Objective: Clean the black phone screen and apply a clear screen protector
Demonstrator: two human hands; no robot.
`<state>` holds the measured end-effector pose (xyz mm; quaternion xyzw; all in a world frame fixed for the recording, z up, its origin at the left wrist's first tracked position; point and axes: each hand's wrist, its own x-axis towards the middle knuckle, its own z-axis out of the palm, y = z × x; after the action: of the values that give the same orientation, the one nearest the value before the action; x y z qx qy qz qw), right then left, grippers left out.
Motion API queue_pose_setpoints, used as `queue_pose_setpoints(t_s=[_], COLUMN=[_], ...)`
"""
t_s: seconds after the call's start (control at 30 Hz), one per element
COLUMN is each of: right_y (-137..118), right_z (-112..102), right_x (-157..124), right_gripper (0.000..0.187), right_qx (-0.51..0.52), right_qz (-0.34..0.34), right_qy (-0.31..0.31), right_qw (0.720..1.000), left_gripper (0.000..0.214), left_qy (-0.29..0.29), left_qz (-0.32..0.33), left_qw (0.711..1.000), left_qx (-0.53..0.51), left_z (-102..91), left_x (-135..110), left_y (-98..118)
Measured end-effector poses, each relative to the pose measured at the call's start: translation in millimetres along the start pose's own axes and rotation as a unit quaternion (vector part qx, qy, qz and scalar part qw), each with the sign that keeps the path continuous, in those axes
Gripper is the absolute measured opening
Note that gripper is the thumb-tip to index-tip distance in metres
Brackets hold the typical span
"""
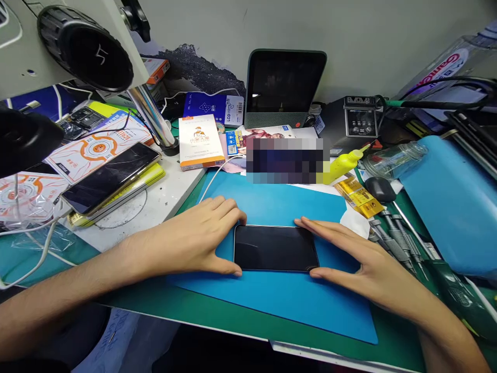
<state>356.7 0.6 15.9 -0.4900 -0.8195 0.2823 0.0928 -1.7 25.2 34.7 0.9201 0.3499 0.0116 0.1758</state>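
Since the slim black glass-faced smartphone [276, 247] lies flat on the blue silicone work mat [279, 303], it likely handles light, rigid, slick and crackable; take it by the edges. The left hand [196, 235] and right hand [349, 259] bracket its short ends, fingers spread, loosely touching.

Phone-repair workbench: microscope [77, 46], screwdrivers [392, 238]

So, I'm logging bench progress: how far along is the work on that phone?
Done: the phone lies flat, screen dark, on the blue mat. In hand: the left hand and right hand hold its ends. Remaining: the screwdrivers beside it lie untouched.
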Motion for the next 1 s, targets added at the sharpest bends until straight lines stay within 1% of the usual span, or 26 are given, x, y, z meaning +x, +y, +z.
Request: queue_pose_setpoints(t_s=[0.23, 0.47, 1.0], right_y=[-4.0, -7.0, -5.6], right_z=[-0.2, -2.5, -1.7], right_x=[0.5, -1.0, -0.6], right_gripper=[0.075, 0.074, 0.074], right_qx=[0.008, 0.012, 0.001], right_qz=[0.002, -0.004, -0.005], right_qy=[-0.009, -0.011, -0.009], right_qw=[1.0, 1.0, 1.0], left_gripper=[0.058, 0.057, 0.06], left_qy=[0.009, 0.02, 0.007], left_qz=[0.011, 0.021, 0.011], left_qw=[1.0, 1.0, 1.0], left_qx=[0.006, 0.002, 0.004], left_z=[3.1, 5.5, 5.8], left_x=[0.0, 1.1, 1.2], left_y=[0.6, 0.4, -0.2])
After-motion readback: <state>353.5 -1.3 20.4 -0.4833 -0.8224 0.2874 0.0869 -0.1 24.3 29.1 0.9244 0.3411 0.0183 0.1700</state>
